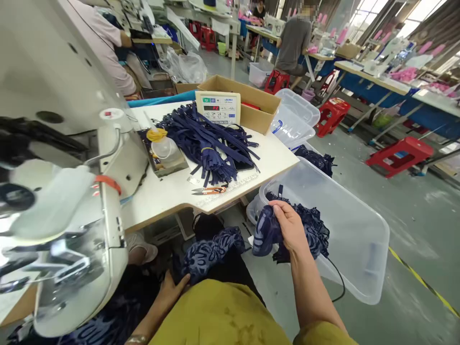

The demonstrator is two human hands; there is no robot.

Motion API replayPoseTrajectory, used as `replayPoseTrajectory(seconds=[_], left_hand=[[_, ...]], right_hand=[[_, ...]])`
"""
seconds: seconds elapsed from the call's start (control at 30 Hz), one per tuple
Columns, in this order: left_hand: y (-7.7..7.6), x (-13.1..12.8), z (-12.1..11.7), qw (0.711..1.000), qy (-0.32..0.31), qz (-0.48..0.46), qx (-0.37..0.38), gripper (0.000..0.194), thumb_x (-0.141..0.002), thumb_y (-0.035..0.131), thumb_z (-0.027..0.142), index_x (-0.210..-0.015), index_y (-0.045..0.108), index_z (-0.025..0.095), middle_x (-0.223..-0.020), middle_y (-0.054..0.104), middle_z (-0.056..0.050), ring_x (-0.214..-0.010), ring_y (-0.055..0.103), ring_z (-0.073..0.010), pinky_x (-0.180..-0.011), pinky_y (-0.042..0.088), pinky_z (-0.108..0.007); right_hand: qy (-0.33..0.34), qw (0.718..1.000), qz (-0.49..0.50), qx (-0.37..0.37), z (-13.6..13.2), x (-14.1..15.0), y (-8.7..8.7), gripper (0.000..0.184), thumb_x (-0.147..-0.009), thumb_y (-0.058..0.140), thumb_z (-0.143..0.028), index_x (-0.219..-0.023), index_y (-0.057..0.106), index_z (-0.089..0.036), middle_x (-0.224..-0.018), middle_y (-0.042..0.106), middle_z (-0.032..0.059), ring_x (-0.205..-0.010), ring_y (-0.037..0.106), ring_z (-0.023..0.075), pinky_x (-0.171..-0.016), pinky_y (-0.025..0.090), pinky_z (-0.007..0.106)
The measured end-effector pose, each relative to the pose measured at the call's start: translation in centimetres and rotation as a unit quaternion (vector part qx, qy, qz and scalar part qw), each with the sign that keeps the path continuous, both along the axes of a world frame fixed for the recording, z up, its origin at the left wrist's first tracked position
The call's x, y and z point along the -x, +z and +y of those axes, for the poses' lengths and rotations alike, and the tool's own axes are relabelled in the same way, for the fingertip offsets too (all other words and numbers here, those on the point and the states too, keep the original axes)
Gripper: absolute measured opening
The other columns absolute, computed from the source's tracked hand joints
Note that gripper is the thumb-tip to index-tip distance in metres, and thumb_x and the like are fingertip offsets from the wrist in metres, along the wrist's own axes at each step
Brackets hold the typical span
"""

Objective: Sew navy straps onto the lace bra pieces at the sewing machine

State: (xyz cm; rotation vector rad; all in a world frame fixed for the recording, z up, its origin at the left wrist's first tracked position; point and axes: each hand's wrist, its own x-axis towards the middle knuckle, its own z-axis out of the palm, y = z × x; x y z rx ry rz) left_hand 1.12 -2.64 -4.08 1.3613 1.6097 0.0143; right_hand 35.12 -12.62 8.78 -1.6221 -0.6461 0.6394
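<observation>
My right hand (289, 227) pinches a navy lace bra (264, 232) by its edge, and its cup hangs over the near side of a clear plastic bin (359, 239). More dark lace pieces (314, 227) are heaped in that bin, just behind the hand. Another navy bra with a leaf-like lace pattern (203, 256) lies across my lap. At its left end, my left hand (170, 292) is closed on the dark fabric, with part of the fingers hidden.
A white sewing machine (115, 215) fills the left. On the table (161, 211) are bundled navy straps (215, 163), orange thread snips (210, 190), an oil bottle (165, 148) and a control panel (219, 108). Behind stand a cardboard box (258, 115), red stools (400, 155) and seated people.
</observation>
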Motion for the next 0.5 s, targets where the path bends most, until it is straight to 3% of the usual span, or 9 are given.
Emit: replayPoseTrajectory(seconds=[0.07,0.13,0.2,0.27,0.33,0.37,0.43,0.5], left_hand=[[1.1,0.1,0.2,0.999,-0.004,-0.020,-0.037,0.043,-0.085,0.060,0.031,-0.124,0.049,0.014,-0.136,0.046,-0.013,-0.127,0.042,-0.0299,-0.105,0.034,-0.055],[3.6,-0.2,0.8,0.995,-0.034,-0.071,-0.065,0.049,-0.083,0.059,0.033,-0.125,0.049,0.010,-0.141,0.040,-0.017,-0.136,0.031,-0.0319,-0.113,0.023,-0.052],[7.1,-0.5,1.4,0.982,-0.094,-0.150,-0.064,0.047,-0.083,0.057,0.041,-0.121,0.054,0.014,-0.135,0.050,-0.013,-0.130,0.041,-0.0287,-0.114,0.027,-0.044],[11.0,-0.6,1.4,0.961,-0.156,-0.224,-0.042,0.044,-0.083,0.053,0.051,-0.116,0.060,0.022,-0.121,0.062,-0.007,-0.117,0.055,-0.0262,-0.105,0.041,-0.040],[14.4,-0.7,0.7,0.935,-0.205,-0.287,-0.047,0.045,-0.080,0.058,0.050,-0.119,0.060,0.027,-0.127,0.060,-0.003,-0.119,0.054,-0.0239,-0.105,0.040,-0.035],[15.7,-0.7,0.3,0.914,-0.238,-0.323,-0.063,0.058,-0.077,0.064,0.047,-0.130,0.051,0.028,-0.136,0.053,-0.003,-0.124,0.050,-0.0244,-0.107,0.038,-0.035],[17.5,-0.9,-0.5,0.899,-0.248,-0.340,-0.117,0.083,-0.069,0.074,0.042,-0.142,0.035,0.030,-0.145,0.043,-0.004,-0.129,0.044,-0.0259,-0.108,0.036,-0.035],[18.1,-1.1,-0.9,0.904,-0.234,-0.322,-0.157,0.078,-0.075,0.070,0.040,-0.143,0.033,0.027,-0.141,0.047,-0.006,-0.123,0.050,-0.0254,-0.105,0.039,-0.035]], right_hand=[[0.027,0.999,0.034,-0.009,0.6,1.6,2.0,0.031,-0.086,0.056,-0.045,-0.101,0.066,-0.019,-0.081,0.066,0.0021,-0.071,0.059,0.0156,-0.065,0.046,0.026],[0.067,0.996,0.062,-0.016,1.4,3.6,3.6,0.029,-0.087,0.056,-0.044,-0.099,0.066,-0.019,-0.077,0.064,0.0007,-0.065,0.055,0.0132,-0.060,0.044,0.024],[0.108,0.992,0.055,-0.019,2.3,5.6,4.8,0.027,-0.088,0.055,-0.042,-0.099,0.066,-0.020,-0.079,0.064,0.0008,-0.066,0.055,0.0129,-0.062,0.044,0.023],[0.145,0.989,0.009,-0.019,3.2,7.5,5.9,0.026,-0.090,0.053,-0.040,-0.099,0.066,-0.020,-0.086,0.066,0.0017,-0.074,0.058,0.0143,-0.069,0.045,0.025],[0.166,0.985,-0.042,-0.017,3.8,9.4,6.9,0.025,-0.091,0.051,-0.038,-0.100,0.067,-0.021,-0.093,0.067,0.0023,-0.083,0.060,0.0160,-0.077,0.046,0.026],[0.169,0.983,-0.063,-0.015,4.1,10.3,7.4,0.024,-0.091,0.050,-0.036,-0.100,0.067,-0.021,-0.096,0.068,0.0024,-0.087,0.061,0.0167,-0.081,0.046,0.027],[0.171,0.981,-0.092,-0.018,4.4,12.1,8.2,0.023,-0.092,0.049,-0.034,-0.100,0.067,-0.022,-0.099,0.069,0.0024,-0.092,0.061,0.0174,-0.085,0.045,0.028],[0.187,0.976,-0.107,-0.029,4.6,13.6,8.5,0.023,-0.092,0.049,-0.032,-0.102,0.067,-0.022,-0.101,0.068,0.0024,-0.094,0.061,0.0176,-0.086,0.046,0.028]])
